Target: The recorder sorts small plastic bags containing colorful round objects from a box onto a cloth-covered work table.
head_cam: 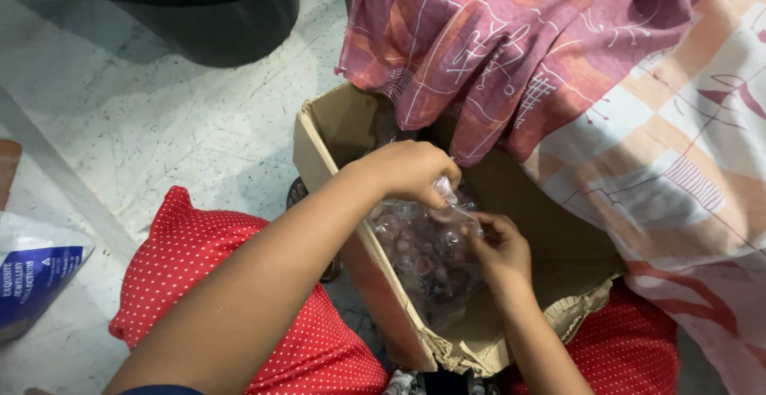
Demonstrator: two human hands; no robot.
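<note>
An open brown cardboard box (323,136) sits on the floor between my knees, which are covered in red dotted cloth (211,255). Inside it lies a clear plastic bag (427,255) filled with small dark reddish pieces. My left hand (411,170) pinches the top of the bag between its fingers. My right hand (503,247) grips the bag's right side, fingers curled on the plastic. Both hands are inside the box opening.
A pink and orange patterned cloth (574,68) hangs over the box's far side and fills the right. A black tub (211,12) stands at the top left on the pale marble floor (159,124). A blue and white plastic bag (32,275) lies at the left edge.
</note>
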